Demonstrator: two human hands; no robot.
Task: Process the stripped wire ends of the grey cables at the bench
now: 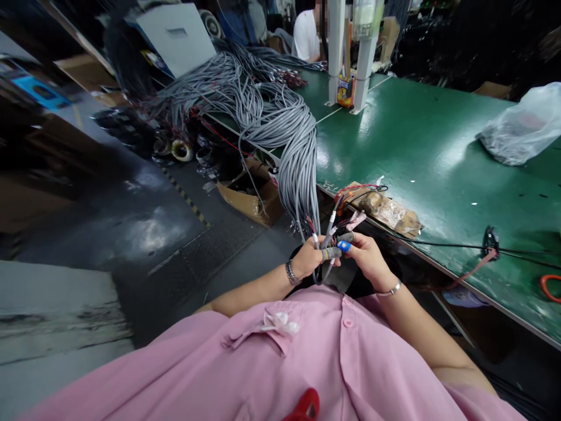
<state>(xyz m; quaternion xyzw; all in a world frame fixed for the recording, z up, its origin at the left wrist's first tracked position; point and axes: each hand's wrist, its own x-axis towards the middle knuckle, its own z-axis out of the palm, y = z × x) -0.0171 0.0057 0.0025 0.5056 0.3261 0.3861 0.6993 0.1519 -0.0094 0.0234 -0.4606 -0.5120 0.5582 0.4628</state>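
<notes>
Close to my body, my left hand is closed around grey cables whose stripped ends fan out in thin coloured wires. A grey finger cover wraps one of its fingers. My right hand meets it with thumb and fingers pinched together at the wires; blue tape shows on one digit. What exactly lies in that pinch is too small to make out. From the table edge, a thick bundle of grey cables hangs down just beyond my hands.
A green table stretches ahead and right, bearing a taped block at its edge and a plastic bag. White posts rise from it. Below left stands an open cardboard box. Across the table is another person.
</notes>
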